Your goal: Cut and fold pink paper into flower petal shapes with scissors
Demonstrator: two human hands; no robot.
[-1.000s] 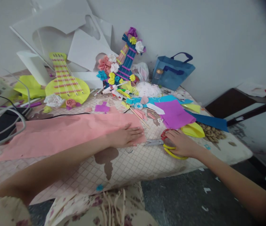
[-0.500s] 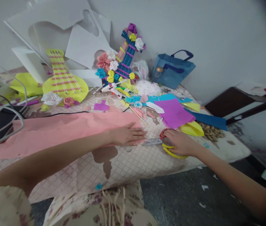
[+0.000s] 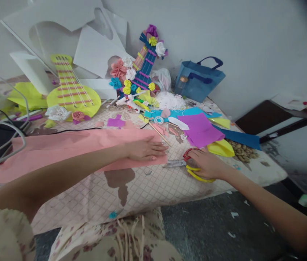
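A long pink sheet of craft paper point(image 3: 61, 148) lies across the table's left and middle. My left hand point(image 3: 146, 149) rests flat on its right end, fingers stretched to the right. Just right of that end, my right hand point(image 3: 206, 163) grips a pair of scissors point(image 3: 176, 164) with one red and one yellow handle loop. The blades point left and lie low over the cloth, their tips by the sheet's lower right corner. Beyond the scissors is a purple sheet point(image 3: 201, 129), and a thin wooden stick point(image 3: 159, 133) lies past my left fingertips.
A yellow paper guitar point(image 3: 74, 98) and a blue one with paper flowers point(image 3: 144, 69) stand at the back. A glue gun point(image 3: 128, 103), white shredded strands point(image 3: 170, 100) and a blue bag point(image 3: 199, 79) are nearby. Peanuts point(image 3: 243, 151) lie right; a cable point(image 3: 69, 130) runs behind the pink sheet.
My left hand has shifted slightly up and back from the pink sheet's lower edge. The scissors stay in my right hand, nearly in place. The view has moved a little.
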